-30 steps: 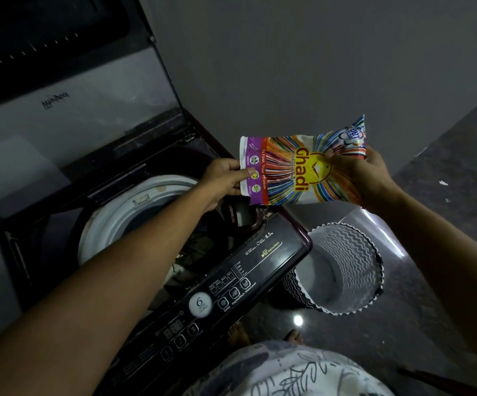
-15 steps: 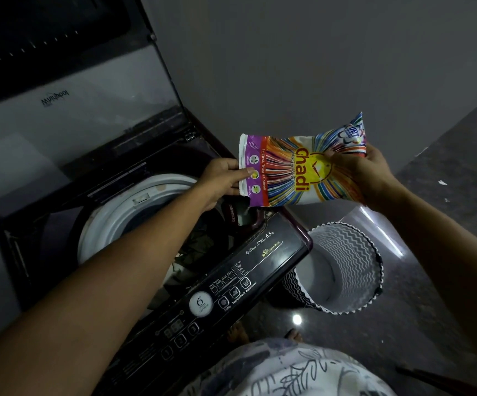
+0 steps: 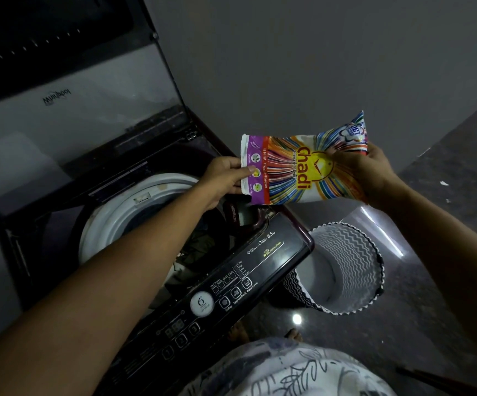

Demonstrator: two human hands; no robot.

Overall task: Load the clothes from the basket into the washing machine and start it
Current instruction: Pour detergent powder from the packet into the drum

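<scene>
Okay, I see the left hand (image 3: 225,178) pinching the purple end of the detergent packet (image 3: 297,170), thumb on its front face. Right hand (image 3: 368,175) grips the opposite end, fingers (image 3: 343,160) curled over the print. Packet spans between both hands, held in the air. Below the left fingers is the washing machine (image 3: 285,247) with its lid (image 3: 60,124) up and dark clothes (image 3: 200,244) in the drum (image 3: 122,207), under the forearm. Below the right fingers, the zigzag basket (image 3: 354,252) sits on the floor, just beside the control panel (image 3: 248,270).

Open drum mouth (image 3: 108,221) free from above, left forearm (image 3: 145,252) crossing it, raised lid (image 3: 60,115) behind, basket (image 3: 348,261) right
</scene>
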